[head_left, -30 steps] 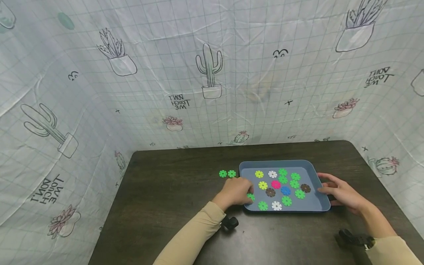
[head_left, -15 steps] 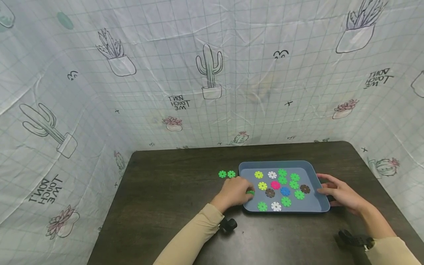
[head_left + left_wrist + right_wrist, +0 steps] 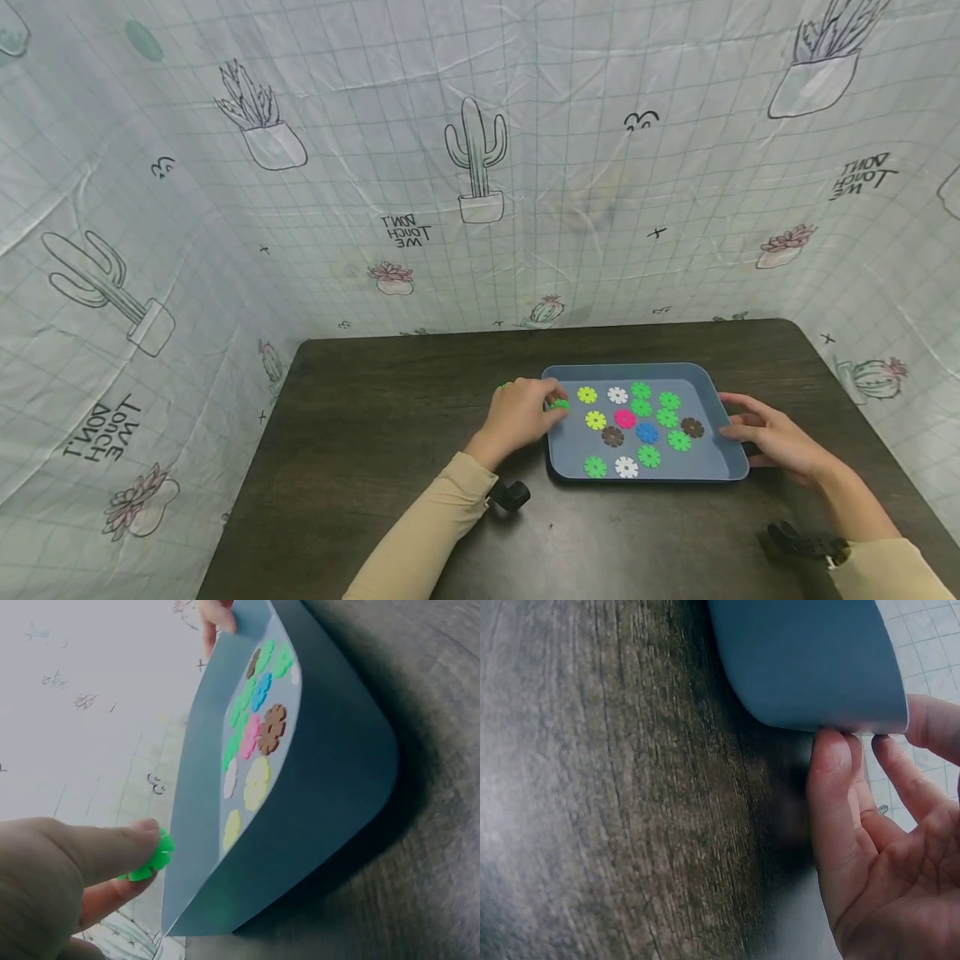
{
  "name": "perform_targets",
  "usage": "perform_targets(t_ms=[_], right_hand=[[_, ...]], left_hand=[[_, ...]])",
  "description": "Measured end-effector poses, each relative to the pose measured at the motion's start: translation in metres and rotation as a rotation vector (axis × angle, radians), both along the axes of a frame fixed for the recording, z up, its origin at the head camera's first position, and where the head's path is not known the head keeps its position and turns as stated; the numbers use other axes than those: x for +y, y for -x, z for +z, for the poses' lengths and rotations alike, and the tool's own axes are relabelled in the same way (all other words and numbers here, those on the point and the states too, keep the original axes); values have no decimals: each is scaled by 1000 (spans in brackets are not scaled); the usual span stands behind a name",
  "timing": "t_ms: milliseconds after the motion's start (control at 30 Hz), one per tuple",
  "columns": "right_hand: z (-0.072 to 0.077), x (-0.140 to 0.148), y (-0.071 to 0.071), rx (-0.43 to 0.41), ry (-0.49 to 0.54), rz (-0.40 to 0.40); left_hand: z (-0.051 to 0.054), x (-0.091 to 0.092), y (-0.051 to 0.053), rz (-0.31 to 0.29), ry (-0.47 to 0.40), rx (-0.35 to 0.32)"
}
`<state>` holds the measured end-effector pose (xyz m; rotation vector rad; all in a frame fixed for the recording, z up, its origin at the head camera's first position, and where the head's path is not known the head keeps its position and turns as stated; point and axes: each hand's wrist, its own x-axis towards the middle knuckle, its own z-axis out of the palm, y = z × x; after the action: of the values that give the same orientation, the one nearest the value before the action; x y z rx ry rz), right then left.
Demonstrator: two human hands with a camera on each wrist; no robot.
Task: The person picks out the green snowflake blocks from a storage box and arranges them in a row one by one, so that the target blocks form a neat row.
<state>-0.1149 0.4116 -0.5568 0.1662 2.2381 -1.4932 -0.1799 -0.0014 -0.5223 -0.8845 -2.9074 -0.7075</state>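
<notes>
My left hand (image 3: 516,418) pinches a green flower-shaped plastic disc (image 3: 154,859) between thumb and fingers, above the left end of a shallow blue-grey tray (image 3: 708,463). In the left wrist view the disc is held clear of the tray wall. Flat on the tray floor lie several similar discs: green, yellow (image 3: 587,395), white (image 3: 626,467), brown (image 3: 612,437), a pink one (image 3: 625,418) and a blue one (image 3: 647,432). At the tray's right end my right hand (image 3: 783,440) grips the rim, one finger over it and others against the outer wall.
A dark wooden table (image 3: 390,417) carries the tray. Just a sliver of green shows behind my left hand, where discs on the table are hidden. A white curtain (image 3: 360,150) with cactus drawings hangs around the back and sides.
My left hand has lifted a green disc off the tray's left side and moved it toward the far left corner, covering the two green discs on the table. The right hand stays put.
</notes>
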Motion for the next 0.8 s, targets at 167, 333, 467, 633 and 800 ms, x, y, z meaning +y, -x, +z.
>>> perform_targets(t_ms=[167,333,467,633,800], right_hand=[[-1,0,0,6,-12,3],[-1,0,1,6,-7,2],[-2,-1,1,3,6,2],[-2,-1,2,-6,10,-1],[-1,-1,1,-5,-8,-1]], left_hand=[[2,-9,4,85,-81,32],[4,-21,9,164,-172,73],[6,-32,14,224,-207,82],[4,-47,19,294,-220,81],[-5,-61,24,355,-202,87]])
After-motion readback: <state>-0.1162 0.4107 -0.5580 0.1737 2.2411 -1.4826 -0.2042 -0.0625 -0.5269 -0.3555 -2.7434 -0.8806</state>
